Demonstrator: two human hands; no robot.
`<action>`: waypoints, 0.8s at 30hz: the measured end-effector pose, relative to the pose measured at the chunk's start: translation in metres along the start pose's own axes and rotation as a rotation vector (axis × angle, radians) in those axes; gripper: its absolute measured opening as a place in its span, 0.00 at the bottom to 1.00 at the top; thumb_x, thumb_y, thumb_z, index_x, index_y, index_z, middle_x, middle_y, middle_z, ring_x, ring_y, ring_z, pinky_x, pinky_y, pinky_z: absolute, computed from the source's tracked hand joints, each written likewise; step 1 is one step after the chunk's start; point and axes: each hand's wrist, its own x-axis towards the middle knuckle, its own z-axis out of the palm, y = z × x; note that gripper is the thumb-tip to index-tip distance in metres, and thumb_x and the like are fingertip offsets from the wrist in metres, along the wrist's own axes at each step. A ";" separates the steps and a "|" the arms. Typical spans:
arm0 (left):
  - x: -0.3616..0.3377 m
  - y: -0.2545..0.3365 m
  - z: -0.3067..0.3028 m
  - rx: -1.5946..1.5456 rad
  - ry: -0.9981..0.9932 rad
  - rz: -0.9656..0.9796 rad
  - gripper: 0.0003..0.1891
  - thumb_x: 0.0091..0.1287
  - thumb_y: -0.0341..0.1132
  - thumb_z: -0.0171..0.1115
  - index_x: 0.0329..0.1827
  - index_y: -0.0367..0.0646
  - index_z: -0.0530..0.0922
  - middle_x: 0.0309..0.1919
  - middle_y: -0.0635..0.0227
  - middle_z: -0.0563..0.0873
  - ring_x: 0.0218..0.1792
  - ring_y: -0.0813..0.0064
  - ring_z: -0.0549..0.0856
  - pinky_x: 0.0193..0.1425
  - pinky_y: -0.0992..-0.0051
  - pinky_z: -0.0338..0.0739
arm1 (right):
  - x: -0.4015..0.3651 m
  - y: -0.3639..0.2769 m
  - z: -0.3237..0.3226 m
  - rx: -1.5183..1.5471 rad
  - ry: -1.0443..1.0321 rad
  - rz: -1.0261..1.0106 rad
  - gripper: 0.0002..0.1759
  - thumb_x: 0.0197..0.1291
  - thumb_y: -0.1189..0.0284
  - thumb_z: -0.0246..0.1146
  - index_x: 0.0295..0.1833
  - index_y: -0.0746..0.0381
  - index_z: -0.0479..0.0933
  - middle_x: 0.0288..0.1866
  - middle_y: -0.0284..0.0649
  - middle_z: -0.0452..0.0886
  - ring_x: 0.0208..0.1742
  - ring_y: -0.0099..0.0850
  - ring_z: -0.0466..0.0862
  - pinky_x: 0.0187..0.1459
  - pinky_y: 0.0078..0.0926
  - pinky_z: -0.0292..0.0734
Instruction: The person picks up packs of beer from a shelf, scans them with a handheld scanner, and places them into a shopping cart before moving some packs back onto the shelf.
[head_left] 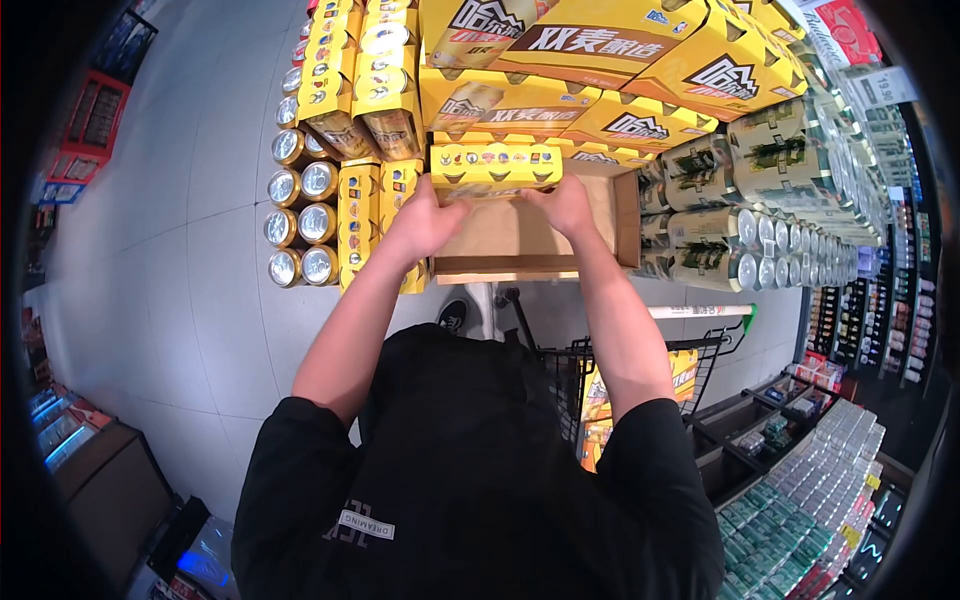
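Both hands hold a long yellow multipack of cans across the back of an open cardboard tray. My left hand grips the pack's left end, fingers closed round it. At its right end, my right hand is closed on the same pack, thumb on the near side. The tray's brown bottom shows in front of the pack. Left of the tray, close to my left hand, stand more yellow multipacks. Large yellow cartons are stacked just behind.
Loose gold cans stand at the left of the stack. Wrapped packs of green cans adjoin the tray on the right. A black wire cart holding yellow cartons is beside my right arm. Tiled floor lies to the left.
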 end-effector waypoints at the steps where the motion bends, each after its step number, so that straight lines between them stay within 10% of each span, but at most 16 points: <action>1: 0.000 0.004 0.000 -0.099 -0.020 -0.037 0.42 0.69 0.53 0.67 0.75 0.29 0.64 0.61 0.44 0.86 0.63 0.55 0.86 0.68 0.64 0.77 | 0.000 -0.001 0.000 0.014 0.004 -0.006 0.25 0.56 0.67 0.79 0.57 0.66 0.84 0.51 0.51 0.91 0.53 0.44 0.91 0.56 0.38 0.83; 24: -0.015 0.018 0.034 -0.508 0.046 0.048 0.56 0.73 0.38 0.67 0.86 0.34 0.29 0.77 0.38 0.67 0.75 0.55 0.73 0.77 0.64 0.71 | -0.018 0.009 0.032 0.016 0.358 -0.077 0.44 0.60 0.62 0.77 0.72 0.72 0.63 0.66 0.58 0.78 0.66 0.53 0.81 0.69 0.41 0.75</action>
